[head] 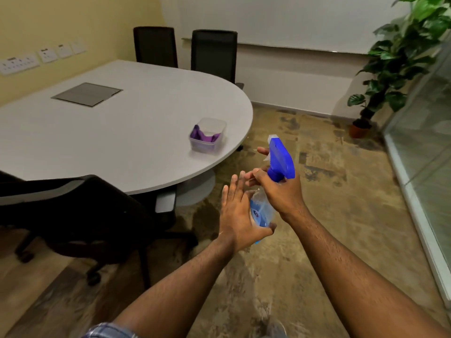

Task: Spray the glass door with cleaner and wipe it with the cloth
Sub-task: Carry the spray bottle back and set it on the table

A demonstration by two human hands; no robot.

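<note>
Our right hand (pixel 280 191) is wrapped around the neck of the clear plastic spray bottle with a blue trigger head (pixel 280 159), forefinger reaching toward the trigger. Our left hand (pixel 238 215) lies flat and spread against the bottle's lower body, fingers straight, thumb hooked under its base, so it seems to steady rather than grip. The bottle hangs over the mottled brown floor (pixel 317 240), between the rounded grey table (pixel 122 132) and the glass door (pixel 424 147) at the right edge. A crumpled purple cloth (pixel 202 136) sits in a clear plastic tub (pixel 210 137) on the table's edge. A black mesh chair (pixel 73 203) stands left.
</note>
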